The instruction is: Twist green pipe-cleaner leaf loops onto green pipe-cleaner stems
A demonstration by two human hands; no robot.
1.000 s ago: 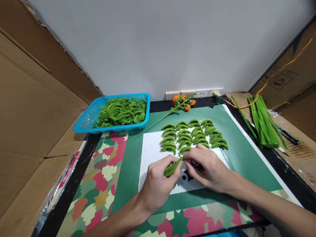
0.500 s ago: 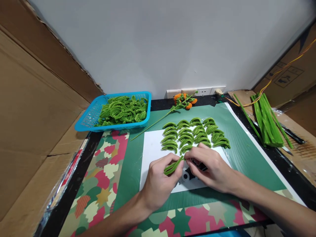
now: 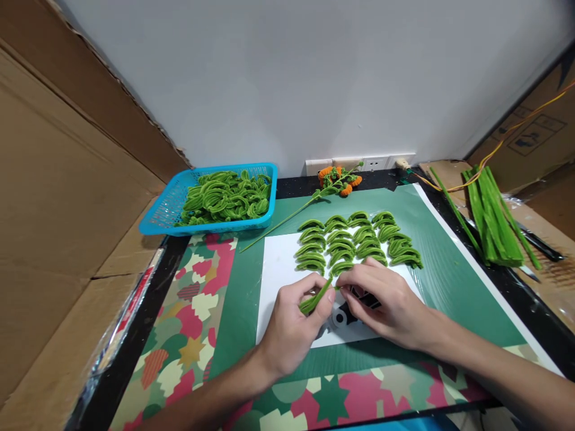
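Note:
My left hand [image 3: 294, 323] pinches a folded green pipe cleaner piece [image 3: 315, 297] over a white sheet [image 3: 281, 269]. At the piece's upper end, my right hand [image 3: 381, 302] is closed with its fingertips pinching the tip. A small black object [image 3: 363, 297] lies partly hidden under the right hand's fingers. Just beyond both hands, rows of bent green leaf shapes [image 3: 357, 240] lie on the sheet and the green mat [image 3: 442, 281].
A blue basket [image 3: 168, 206] full of green bent pieces stands at the back left. A stem with orange buds [image 3: 335, 179] lies near the wall sockets. A bundle of straight green pipe cleaners [image 3: 492, 218] lies at right. Cardboard walls stand on both sides.
Both hands stay pinched on the green piece and shifted slightly up in view as the camera tilted; the piece looks a little more upright.

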